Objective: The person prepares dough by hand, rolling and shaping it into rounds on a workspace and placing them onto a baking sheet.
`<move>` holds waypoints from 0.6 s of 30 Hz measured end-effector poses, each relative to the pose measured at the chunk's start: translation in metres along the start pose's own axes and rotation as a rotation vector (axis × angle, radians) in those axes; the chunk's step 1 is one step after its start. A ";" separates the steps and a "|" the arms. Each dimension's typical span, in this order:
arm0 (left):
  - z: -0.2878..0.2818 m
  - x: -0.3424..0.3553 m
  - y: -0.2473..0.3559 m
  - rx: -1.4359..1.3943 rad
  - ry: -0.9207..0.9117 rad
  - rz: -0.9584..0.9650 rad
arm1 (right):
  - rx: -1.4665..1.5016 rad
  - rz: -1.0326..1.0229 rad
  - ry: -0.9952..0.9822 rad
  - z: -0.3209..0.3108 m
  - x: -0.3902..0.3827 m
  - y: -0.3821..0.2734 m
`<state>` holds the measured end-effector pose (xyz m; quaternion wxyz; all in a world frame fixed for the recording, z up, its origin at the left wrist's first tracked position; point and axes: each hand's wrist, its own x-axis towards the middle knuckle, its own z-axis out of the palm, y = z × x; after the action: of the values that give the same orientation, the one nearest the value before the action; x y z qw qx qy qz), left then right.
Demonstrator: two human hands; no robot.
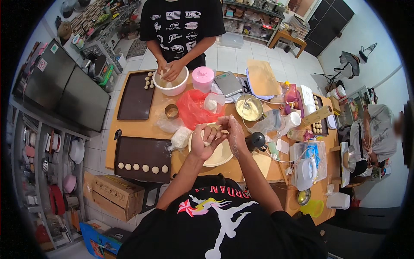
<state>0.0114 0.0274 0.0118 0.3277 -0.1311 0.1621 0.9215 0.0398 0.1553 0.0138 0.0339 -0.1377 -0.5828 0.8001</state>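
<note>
Over a wide pale bowl (221,160), my two hands meet in front of me. My left hand (203,144) is closed, its fingers curled round a small piece of pale dough (207,137), mostly hidden. Dusted with flour, my right hand (234,134) has its fingers stretched out and its thumb reaching toward the left fingers. A dark tray (142,150) at the left holds a row of several round dough balls (145,168). Touching the bowl's left side is a plastic bag of white powder (181,138).
Across the table a person's hands (171,71) work in a white bowl (172,90), beside another dark tray (135,97). A red plastic bag (192,108), a pink canister (203,77), a metal bowl (254,113) of yellow mixture and a dark jug (256,140) stand around my bowl.
</note>
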 end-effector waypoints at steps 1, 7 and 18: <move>0.028 -0.008 0.004 0.042 0.175 -0.016 | 0.013 0.009 0.032 -0.001 0.000 0.000; -0.035 0.004 0.009 0.114 -0.248 0.011 | 0.000 0.036 0.073 -0.006 0.002 -0.005; -0.039 0.014 -0.031 0.247 -0.078 0.089 | -0.616 -0.500 -0.018 0.017 0.012 0.007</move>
<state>0.0263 0.0428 -0.0356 0.3064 -0.0464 0.2670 0.9125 0.0248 0.1399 0.0097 0.1797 0.0121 -0.8115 0.5559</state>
